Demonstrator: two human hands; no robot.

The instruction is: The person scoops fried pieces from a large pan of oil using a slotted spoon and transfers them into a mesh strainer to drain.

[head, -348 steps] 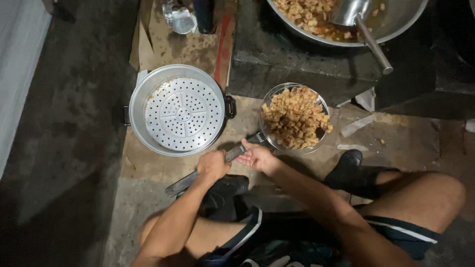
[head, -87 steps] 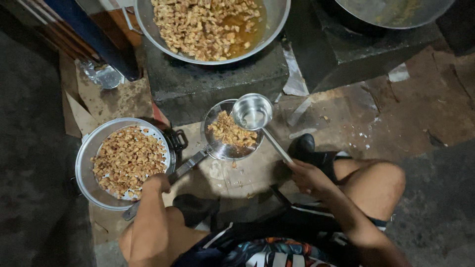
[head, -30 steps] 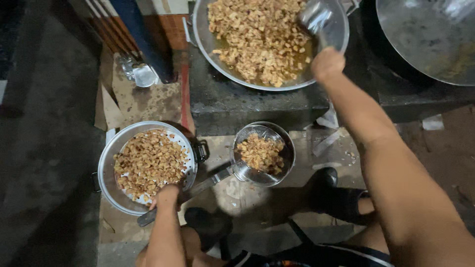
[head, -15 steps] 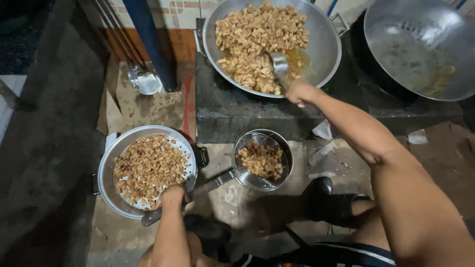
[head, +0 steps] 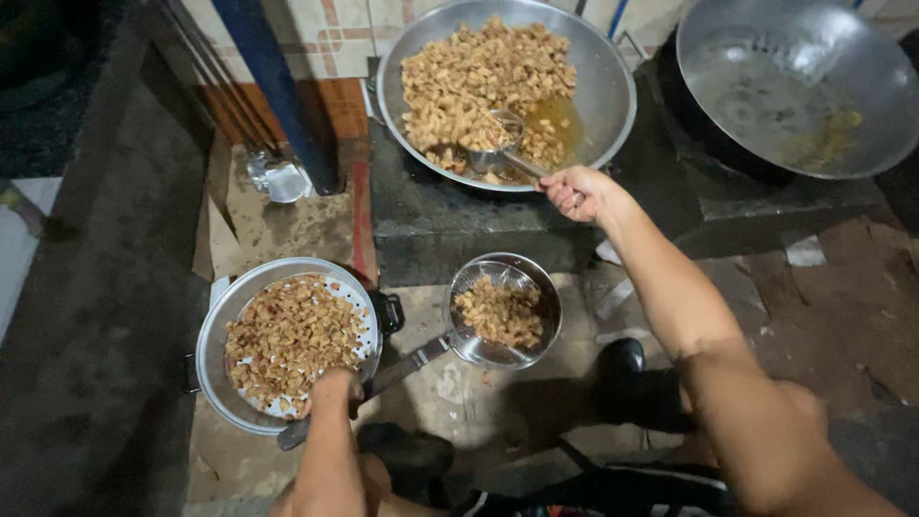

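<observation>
Ladle (head: 498, 144) now sunk in wok (head: 613, 86) (deeper), right hand (head: 584, 191) gripping

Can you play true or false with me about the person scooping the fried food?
1. The right hand holds a ladle in the big pan. True.
2. The left hand is empty. False: it holds the handle of the wire strainer.
3. The wire strainer is empty. False: it has fried pieces in it.
4. The round holed tray holds fried pieces. True.
5. The wok is piled high with food. False: only oil and bits.
</observation>
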